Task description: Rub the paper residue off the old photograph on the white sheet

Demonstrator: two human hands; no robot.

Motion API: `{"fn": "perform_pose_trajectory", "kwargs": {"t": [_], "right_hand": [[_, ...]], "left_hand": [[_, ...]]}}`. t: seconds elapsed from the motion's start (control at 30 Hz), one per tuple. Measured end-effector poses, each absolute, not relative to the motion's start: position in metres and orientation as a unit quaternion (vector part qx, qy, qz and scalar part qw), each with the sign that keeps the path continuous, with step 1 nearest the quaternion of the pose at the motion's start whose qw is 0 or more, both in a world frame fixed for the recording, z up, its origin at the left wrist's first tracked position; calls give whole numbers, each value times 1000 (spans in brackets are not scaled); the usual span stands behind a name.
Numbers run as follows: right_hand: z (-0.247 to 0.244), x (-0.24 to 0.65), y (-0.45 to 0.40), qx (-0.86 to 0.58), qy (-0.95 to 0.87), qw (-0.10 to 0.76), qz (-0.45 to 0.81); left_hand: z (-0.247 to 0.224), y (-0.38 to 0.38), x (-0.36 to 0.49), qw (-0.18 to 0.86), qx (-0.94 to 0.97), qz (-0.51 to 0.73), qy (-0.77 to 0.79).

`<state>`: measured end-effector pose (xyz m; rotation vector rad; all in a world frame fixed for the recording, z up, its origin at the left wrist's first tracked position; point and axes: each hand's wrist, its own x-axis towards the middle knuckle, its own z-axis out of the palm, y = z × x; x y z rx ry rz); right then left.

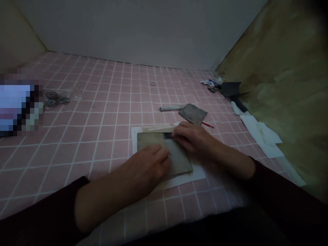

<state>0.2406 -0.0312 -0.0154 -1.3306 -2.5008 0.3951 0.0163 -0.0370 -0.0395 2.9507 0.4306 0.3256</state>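
A flat grey-green square sheet (179, 164) lies on white paper (198, 174) in front of me. My left hand (153, 164) rests over its left part, fingers curled together; whatever is in them, if anything, is hidden. At the sheet's far edge my right hand (192, 138) is closed, its fingertips pinching the end of a small dark flat piece (167, 135). A pale strip (156, 128) runs along the paper behind the sheet. Just beyond my right hand are a grey cloth-like square (192, 113) and a thin red stick (208, 125).
A pink checked cloth (115, 112) covers the table. Behind lie a grey tube (170, 108) and a small ring (153, 83). At right are a dark scraper-like tool (232, 89) and white papers (261, 136). Tape rolls (52, 99) and a blurred screen (14, 106) stand left.
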Motion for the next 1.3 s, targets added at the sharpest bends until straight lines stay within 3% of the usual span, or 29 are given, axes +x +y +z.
{"fn": "perform_pose_trajectory", "kwargs": {"t": [0.17, 1.17, 1.3], "right_hand": [[-13, 231, -31, -465, -869, 110, 131], [-18, 242, -34, -463, -863, 161, 122], [-18, 245, -34, -483, -858, 136, 107]], "left_hand": [[-39, -38, 16, 55, 982, 109, 146], [-39, -38, 17, 51, 982, 113, 144], [-40, -37, 17, 45, 983, 110, 142]]}}
